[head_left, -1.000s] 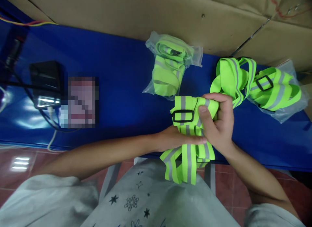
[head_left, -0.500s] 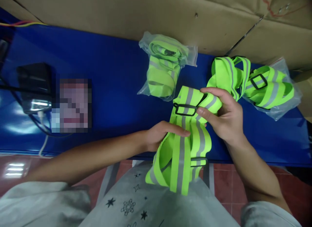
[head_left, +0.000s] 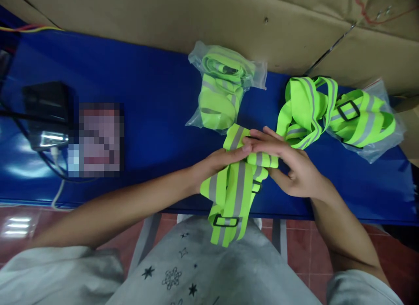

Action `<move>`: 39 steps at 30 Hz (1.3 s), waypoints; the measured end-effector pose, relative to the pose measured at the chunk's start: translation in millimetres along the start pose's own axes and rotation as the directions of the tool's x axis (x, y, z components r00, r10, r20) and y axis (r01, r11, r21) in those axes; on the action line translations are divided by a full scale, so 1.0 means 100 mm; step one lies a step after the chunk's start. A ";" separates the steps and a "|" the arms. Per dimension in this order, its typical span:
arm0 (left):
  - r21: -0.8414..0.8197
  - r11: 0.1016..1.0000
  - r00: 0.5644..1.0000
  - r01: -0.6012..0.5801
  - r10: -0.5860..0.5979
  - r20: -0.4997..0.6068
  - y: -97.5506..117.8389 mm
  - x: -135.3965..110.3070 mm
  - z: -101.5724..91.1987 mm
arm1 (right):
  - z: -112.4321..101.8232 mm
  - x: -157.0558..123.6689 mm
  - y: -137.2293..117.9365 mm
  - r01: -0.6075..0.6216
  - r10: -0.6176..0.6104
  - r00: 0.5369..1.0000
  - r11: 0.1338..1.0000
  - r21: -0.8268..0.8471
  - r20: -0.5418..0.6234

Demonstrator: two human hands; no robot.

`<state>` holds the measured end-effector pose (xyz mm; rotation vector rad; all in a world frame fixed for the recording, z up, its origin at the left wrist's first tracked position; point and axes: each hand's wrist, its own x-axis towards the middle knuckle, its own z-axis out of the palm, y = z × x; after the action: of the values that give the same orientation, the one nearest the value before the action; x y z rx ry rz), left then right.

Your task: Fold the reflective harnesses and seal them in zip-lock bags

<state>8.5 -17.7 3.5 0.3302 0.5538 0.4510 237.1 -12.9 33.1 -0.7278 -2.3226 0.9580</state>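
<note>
A neon yellow-green reflective strap [head_left: 238, 189] with a grey stripe is bunched in folds between my hands, over the table's front edge. My left hand [head_left: 218, 163] grips it from the left, thumb lying across the folds. From the right, my right hand [head_left: 286, 163] closes over the upper folds, its fingertips meeting my left thumb. A black slider buckle [head_left: 225, 220] shows on the strap's hanging lower end, and a second one is partly hidden higher up. The fingers beneath the strap are out of sight.
On the blue table [head_left: 157, 104], more reflective straps lie in a clear plastic bag [head_left: 221, 102]. A loose strap [head_left: 303, 108] lies at the right, beside another bagged strap [head_left: 366, 119]. A black box [head_left: 47, 115] with cables and a blurred-out item [head_left: 100, 141] are at the left.
My right hand has turned and moved left over the top of the strap, folding it. The upper buckle is now covered, and the hanging end is shorter and turned.
</note>
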 end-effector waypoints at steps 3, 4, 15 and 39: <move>0.086 0.991 0.993 -0.101 0.106 -0.049 0.05 0.00 0.03 | -0.03 -0.01 -0.03 -0.112 0.139 0.987 0.951 0.289 -0.074; 0.130 0.984 0.990 -0.126 0.133 -0.052 0.06 -0.01 0.05 | -0.03 -0.01 -0.02 -0.126 0.183 0.970 0.942 0.311 -0.161; 0.302 0.943 0.990 -0.138 0.133 0.040 0.00 -0.02 -0.02 | -0.01 0.05 0.03 -0.518 0.576 0.817 0.758 0.396 -0.034; 0.456 0.825 0.934 -0.333 0.355 0.041 0.16 -0.06 -0.04 | -0.24 0.00 0.00 -0.478 0.725 0.689 0.483 0.733 -0.028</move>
<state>-3.0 -6.6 9.6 0.8882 0.6466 0.6796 252.2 -2.2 48.0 -1.2985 -1.1883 1.7120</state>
